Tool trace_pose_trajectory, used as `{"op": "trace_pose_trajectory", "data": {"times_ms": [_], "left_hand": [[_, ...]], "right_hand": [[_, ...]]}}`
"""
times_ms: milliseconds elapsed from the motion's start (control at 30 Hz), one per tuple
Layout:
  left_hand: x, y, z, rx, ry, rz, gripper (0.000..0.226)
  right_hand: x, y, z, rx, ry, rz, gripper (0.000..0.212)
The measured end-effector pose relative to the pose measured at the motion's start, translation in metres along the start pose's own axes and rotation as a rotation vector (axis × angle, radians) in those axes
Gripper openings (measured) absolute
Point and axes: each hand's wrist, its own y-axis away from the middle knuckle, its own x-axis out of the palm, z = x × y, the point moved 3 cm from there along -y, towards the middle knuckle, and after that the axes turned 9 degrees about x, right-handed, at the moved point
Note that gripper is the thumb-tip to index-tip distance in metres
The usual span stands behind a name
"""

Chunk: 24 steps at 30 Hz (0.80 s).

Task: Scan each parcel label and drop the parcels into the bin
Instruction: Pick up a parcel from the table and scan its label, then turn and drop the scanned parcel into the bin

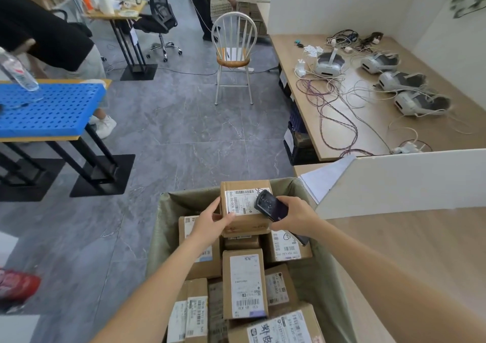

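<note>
White chair (233, 53), headsets (328, 65), cables (339, 111)

A single wide-angle head view looks forward and steeply down from close above the sack of parcels (168, 237), with both forearms reaching in from the bottom edge and the grey floor (184, 132) stretching ahead.

Bottom centre, the bin (313, 277) holds stacked parcels (244, 284). Above them the left hand (214, 220) holds a box (243, 208), the scanner (271, 205) in the right hand (294, 216) on its right. Chair (234, 53) upper centre; desk (368, 121) right.
</note>
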Motion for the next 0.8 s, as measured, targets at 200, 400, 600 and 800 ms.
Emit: {"op": "trace_pose_trajectory", "data": {"times_ms": [200,400,600,800], "left_hand": [[0.002,0.002,0.015,-0.025,-0.062,0.002,0.07],[0.003,-0.004,0.011,-0.014,-0.092,-0.013,0.054],[0.0,0.004,0.003,-0.018,-0.179,-0.041,0.052],[-0.013,0.022,-0.018,-0.001,-0.312,-0.112,0.064]], "right_hand": [[0.016,-0.003,-0.002,-0.048,0.027,0.052,0.062],[0.022,-0.009,0.007,-0.066,0.048,0.009,0.054],[0.009,-0.001,0.006,-0.067,0.056,-0.014,0.056],[-0.008,0.021,0.0,-0.057,0.073,-0.059,0.051]]}}
